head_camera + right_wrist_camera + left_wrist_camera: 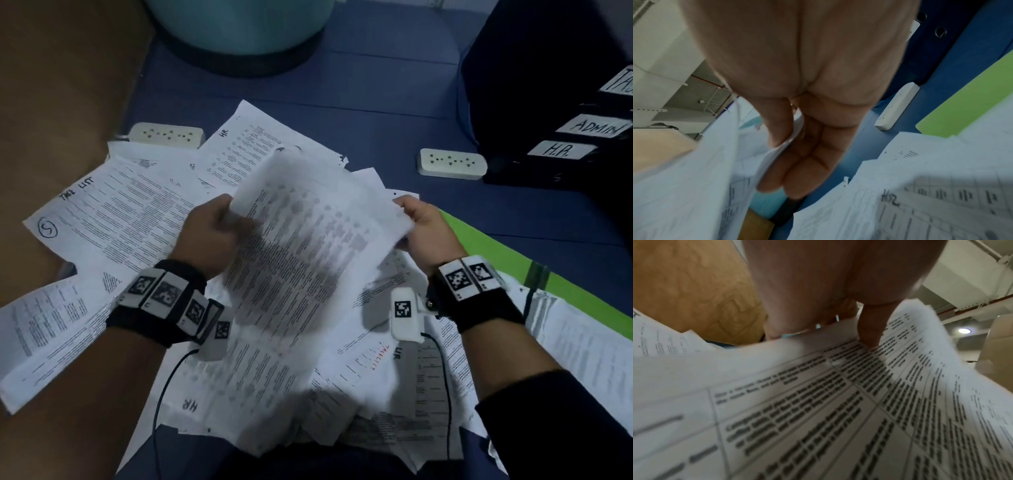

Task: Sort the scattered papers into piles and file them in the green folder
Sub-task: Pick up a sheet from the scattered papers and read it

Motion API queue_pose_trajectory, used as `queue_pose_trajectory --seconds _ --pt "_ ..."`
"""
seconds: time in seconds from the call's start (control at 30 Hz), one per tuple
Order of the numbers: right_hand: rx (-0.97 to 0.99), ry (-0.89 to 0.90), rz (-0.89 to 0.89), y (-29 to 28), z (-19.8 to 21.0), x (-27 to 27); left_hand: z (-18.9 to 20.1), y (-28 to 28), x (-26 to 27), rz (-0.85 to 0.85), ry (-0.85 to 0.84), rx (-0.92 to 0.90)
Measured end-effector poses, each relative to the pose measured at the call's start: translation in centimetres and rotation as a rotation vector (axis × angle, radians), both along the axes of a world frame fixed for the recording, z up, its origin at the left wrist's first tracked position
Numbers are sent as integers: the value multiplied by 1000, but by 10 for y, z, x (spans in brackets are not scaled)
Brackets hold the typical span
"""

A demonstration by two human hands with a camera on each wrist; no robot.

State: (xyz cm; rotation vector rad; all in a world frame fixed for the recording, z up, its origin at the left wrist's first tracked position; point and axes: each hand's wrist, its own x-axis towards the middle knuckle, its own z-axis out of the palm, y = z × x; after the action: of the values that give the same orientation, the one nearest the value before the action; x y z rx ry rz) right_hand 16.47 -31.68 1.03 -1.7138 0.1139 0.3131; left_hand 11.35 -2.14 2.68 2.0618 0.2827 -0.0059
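Both hands pinch lifted sheet [308, 233]; R wrist cam alone shows thumb [781, 123] atop edge.

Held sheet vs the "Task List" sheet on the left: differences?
The held sheet is lifted and curved, pinched by the left hand and right hand; the Task List sheet lies flat, untouched. The held sheet's print is blurred; the other's handwriting reads clearly. Both are white printed pages.

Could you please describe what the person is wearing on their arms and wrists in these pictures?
Each wrist carries a black strap ringed with white blocks printed with black square code markers: the left wrist band and the right wrist band. A white camera unit sits by the right wrist, and thin black cables trail from both. The right forearm shows a dark sleeve; the left forearm is bare.
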Motion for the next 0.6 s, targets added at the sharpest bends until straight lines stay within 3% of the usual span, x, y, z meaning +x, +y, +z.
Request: queue_pose_trajectory --seconds 0.07,0.17,0.23,0.37,0.6 --pt "-286 48 -117 1 -23 2 -9 7 -5 48 -5 96" --pt "-932 242 -24 12 -55 -8 -19 15 -16 125 36 110" --pt "-1083 325 25 25 -65 -18 -21 18 -20 168 48 34" --pt "-966 309 -53 31 -67 -22 -16 24 -16 190 2 -16" --pt "-654 -142 -147 3 -23 -11 3 29 -4 27 -41 -95"
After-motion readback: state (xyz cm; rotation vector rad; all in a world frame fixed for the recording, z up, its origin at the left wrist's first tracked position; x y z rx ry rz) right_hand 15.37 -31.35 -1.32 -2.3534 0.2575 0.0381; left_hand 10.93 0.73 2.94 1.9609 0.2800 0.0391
